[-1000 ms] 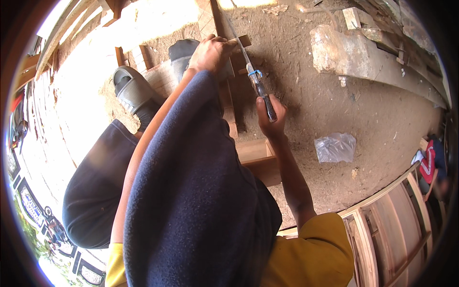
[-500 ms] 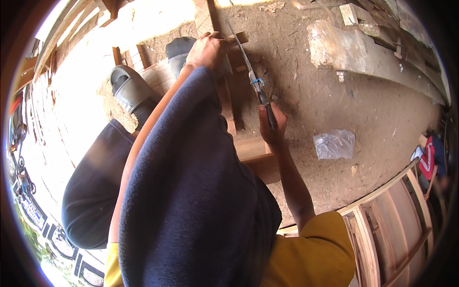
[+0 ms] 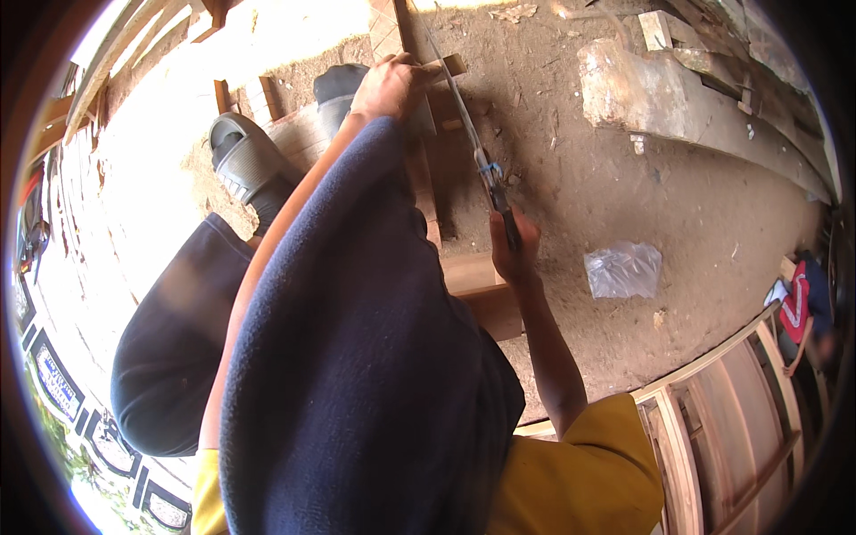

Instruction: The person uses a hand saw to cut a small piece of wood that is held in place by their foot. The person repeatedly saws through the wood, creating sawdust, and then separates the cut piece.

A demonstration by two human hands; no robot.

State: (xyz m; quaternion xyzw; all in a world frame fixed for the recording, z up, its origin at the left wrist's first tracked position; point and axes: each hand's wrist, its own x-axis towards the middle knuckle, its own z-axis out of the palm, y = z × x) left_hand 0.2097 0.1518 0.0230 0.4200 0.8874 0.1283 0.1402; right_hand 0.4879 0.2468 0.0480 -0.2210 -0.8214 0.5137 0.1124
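Note:
My right hand point(image 3: 516, 247) is wrapped round the dark handle of a hand saw point(image 3: 471, 129), which has blue wrapping where handle and blade meet. The long thin blade runs away from me and crosses a short wooden piece point(image 3: 454, 66) close to its end. Just left of the blade, my left hand point(image 3: 389, 86) grips that piece, holding it down on a longer wooden beam point(image 3: 422, 183). Fingers hide much of the piece, and I cannot tell how deep the blade sits in it.
A thick weathered log point(image 3: 624, 87) lies on the dirt floor at far right. Nearer is a crumpled clear plastic bag point(image 3: 623, 270). A wooden frame point(image 3: 675, 437) stands at lower right. My sandalled foot point(image 3: 247, 160) rests by boards at the left.
My right hand has drawn the saw a little toward me, and its handle sits lower now. The left hand keeps its hold on the wooden piece.

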